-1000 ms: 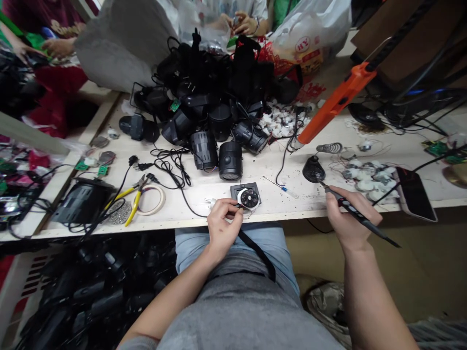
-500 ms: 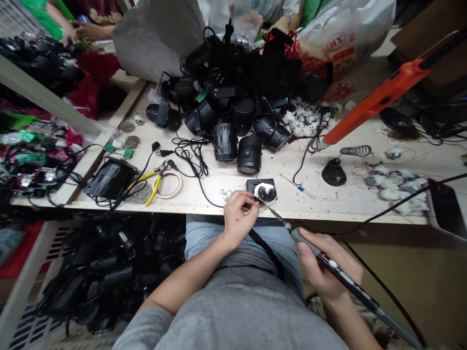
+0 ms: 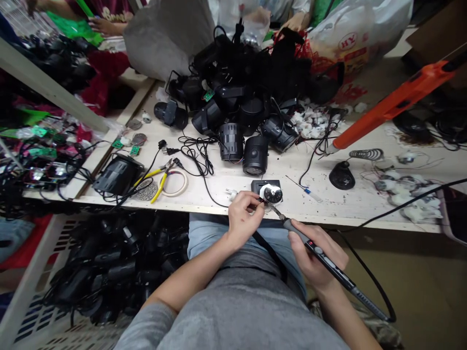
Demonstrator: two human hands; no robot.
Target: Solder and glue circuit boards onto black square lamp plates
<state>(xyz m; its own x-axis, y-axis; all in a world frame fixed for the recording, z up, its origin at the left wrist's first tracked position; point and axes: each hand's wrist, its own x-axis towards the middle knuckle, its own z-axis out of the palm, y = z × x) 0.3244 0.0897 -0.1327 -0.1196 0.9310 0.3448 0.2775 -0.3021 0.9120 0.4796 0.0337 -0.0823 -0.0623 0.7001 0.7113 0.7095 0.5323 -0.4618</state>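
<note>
Soldering iron [image 3: 330, 265], a slim black pen-shaped tool with a small red button and a thin metal tip, lay diagonally in the air over the lap, its tip pointing up-left toward the bench's front edge and its corded end down-right. The right hand [image 3: 315, 255] was closed around its grip, pen-fashion. The left hand [image 3: 242, 218] was closed as well, its fingertips [image 3: 255, 206] pinching the lower edge of one round disc [image 3: 272, 193], white-rimmed with a black face, over a black rectangular plate [image 3: 264, 184] at the front edge of the pale wooden bench [image 3: 175, 201]. The iron's tip came in just beside those fingertips; whether it touched the disc was hidden.

Left along that edge lay one pair of yellow-handled pliers [image 3: 160, 187] beside one roll of pale tape [image 3: 178, 183]; to the right lay one thin blue-handled screwdriver [image 3: 304, 190]. Farther back stood two upright black cylindrical lamp housings [image 3: 231, 142] [image 3: 255, 155], before a tangled heap of black lamp housings [image 3: 241, 82] with wires. Beyond the bench's far edge, another person's hand [image 3: 104, 26] showed at the top.
</note>
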